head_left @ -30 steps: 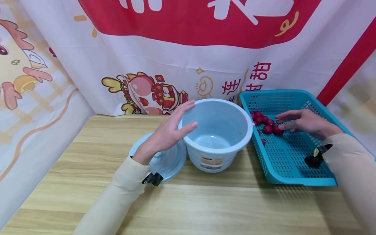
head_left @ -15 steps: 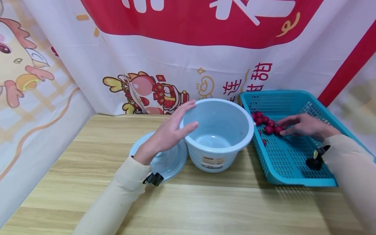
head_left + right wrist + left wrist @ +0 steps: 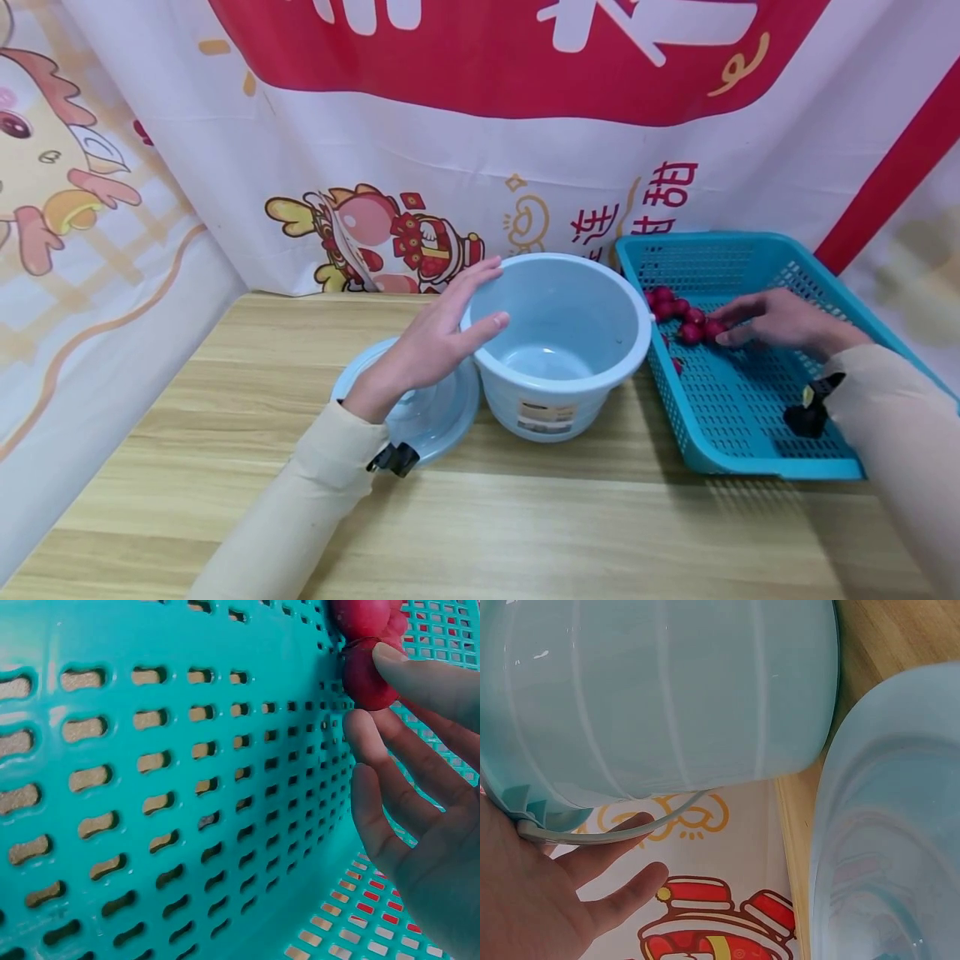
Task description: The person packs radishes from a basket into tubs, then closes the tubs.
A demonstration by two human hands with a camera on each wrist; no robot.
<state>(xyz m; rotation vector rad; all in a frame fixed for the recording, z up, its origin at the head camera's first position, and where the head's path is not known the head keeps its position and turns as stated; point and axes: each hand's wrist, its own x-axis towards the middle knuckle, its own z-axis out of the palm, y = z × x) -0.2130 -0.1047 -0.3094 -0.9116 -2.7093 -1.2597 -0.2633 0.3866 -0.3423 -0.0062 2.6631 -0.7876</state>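
A cluster of small red fruits [image 3: 678, 315] lies at the far left of the teal basket [image 3: 750, 433], which sits on the right of the worktop [image 3: 525, 533]. The right hand [image 3: 776, 321] reaches into the basket, fingers nearly straight, a fingertip [image 3: 390, 656] touching the nearest red fruit [image 3: 367, 675]; no grip shows. Just left of the basket stands a pale blue bucket [image 3: 558, 346]. The left hand [image 3: 435, 342] rests open against its near-left rim, fingers extended. A round translucent lid [image 3: 438, 412] lies beside the bucket under that wrist.

A clear round lid [image 3: 431, 412] lies on the wooden table [image 3: 525, 533].
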